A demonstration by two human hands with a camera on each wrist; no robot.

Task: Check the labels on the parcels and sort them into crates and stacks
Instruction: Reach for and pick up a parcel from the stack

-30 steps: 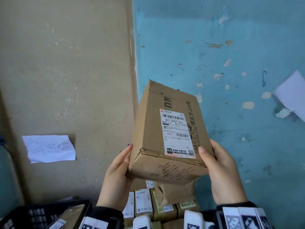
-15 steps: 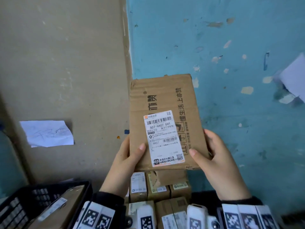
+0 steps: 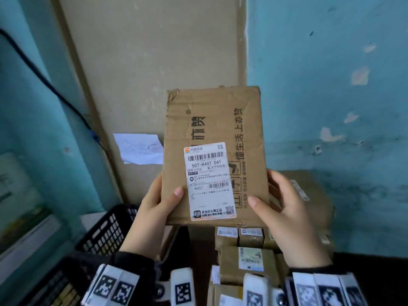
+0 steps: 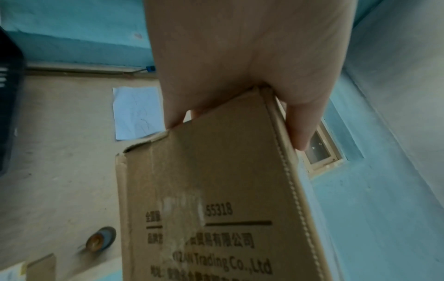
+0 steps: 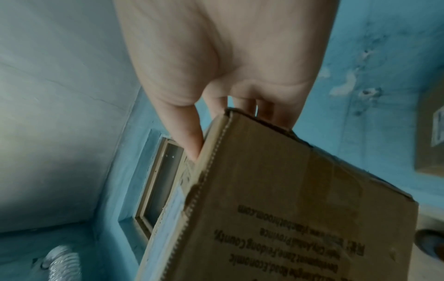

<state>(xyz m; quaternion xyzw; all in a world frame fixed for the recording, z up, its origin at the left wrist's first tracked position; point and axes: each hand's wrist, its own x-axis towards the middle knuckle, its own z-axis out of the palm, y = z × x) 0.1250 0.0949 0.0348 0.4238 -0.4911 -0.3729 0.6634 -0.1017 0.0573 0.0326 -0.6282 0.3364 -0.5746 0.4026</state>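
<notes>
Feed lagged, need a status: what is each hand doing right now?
Left hand: grips the cardboard parcel at its lower left edge.
Right hand: grips the same parcel at its lower right edge.

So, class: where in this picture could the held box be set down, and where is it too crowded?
Possible room: the dark gap between the black crate and the small parcels, though its floor is unseen. The parcels are packed tight. Both hands hold the box.
</notes>
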